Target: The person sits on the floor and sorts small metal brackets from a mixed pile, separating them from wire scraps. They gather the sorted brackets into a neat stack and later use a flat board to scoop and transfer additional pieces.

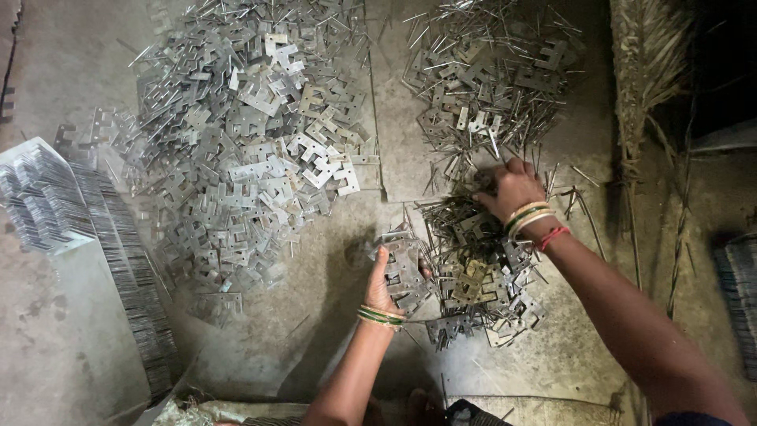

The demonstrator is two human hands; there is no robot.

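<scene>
While clamped on plate stack (pixel 406 272), long axis approx. vertical: left hand (pixel 382 288); right hand (pixel 511 189) seemingly pinching loose plates (pixel 473 272).

One head-worn camera looks steeply down, close above the floor (pixel 331 315).

Left hand (pixel 382 285): green-gold bangles at wrist. Right hand (pixel 511 188): green, gold, white bangles plus red thread. Forearms bare.

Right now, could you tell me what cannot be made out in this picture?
Head view only:
- Left hand: fingers hidden behind the stack of plates it grips.
- Right hand: fingertips buried in the pins; a grip cannot be told.
- Racks on the left: cut off by the edge.
- Top right corner: too dark.
</scene>
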